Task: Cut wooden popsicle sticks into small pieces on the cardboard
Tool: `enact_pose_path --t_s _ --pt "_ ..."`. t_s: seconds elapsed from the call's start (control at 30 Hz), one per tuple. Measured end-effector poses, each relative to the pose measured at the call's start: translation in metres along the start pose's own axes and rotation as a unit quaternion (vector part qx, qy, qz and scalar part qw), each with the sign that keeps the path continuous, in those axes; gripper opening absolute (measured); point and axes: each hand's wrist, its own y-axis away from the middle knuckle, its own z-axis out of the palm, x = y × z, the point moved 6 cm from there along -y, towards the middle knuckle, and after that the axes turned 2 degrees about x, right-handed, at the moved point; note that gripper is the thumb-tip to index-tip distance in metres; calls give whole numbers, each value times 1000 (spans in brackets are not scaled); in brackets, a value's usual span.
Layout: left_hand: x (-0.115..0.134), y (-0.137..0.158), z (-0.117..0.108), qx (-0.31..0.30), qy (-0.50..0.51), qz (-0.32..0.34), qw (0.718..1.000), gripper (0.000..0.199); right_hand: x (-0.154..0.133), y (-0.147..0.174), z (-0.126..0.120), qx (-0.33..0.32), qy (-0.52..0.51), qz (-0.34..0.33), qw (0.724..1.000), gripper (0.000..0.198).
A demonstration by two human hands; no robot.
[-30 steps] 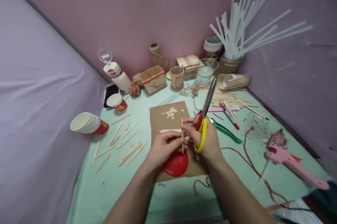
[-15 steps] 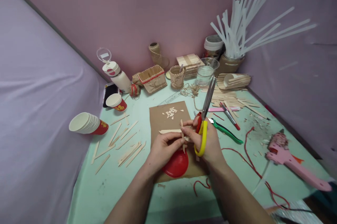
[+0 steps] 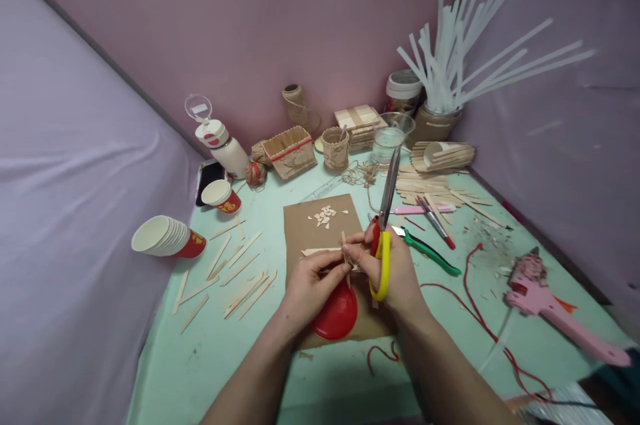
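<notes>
Over a brown cardboard sheet (image 3: 301, 222), both hands pinch a short wooden craft stick (image 3: 343, 238), held nearly upright. My left hand (image 3: 311, 284) is closed on it with thumb and fingertips. My right hand (image 3: 403, 275) grips the same stick between thumb and forefinger. Scissors with yellow and red handles (image 3: 385, 265) hang on my right hand, blades pointing up and away. Below the fingers lies a round red lid-like piece (image 3: 335, 315), partly covered by my left hand. Another pale stick (image 3: 317, 252) lies across the cardboard behind the fingers. Small wood chips (image 3: 326, 216) sit farther back.
Loose sticks (image 3: 250, 292) and paper cups (image 3: 160, 236) are at left. Green-handled pliers (image 3: 430, 255), red cord (image 3: 465, 305) and a pink glue gun (image 3: 550, 312) lie at right. A small basket (image 3: 290, 162), a water cup (image 3: 387, 145) and white glue sticks (image 3: 445, 58) stand behind.
The hands have shifted slightly around the stick, and the scissors' blades have tipped a little to the left. The view has moved slightly; the objects on the table stay put.
</notes>
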Motion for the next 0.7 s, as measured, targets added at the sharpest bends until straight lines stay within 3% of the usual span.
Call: enact_pose_path --t_s 0.7 --pt "-1 2 -1 -3 -64 32 997 21 -1 1 2 -11 -43 4 999 47"
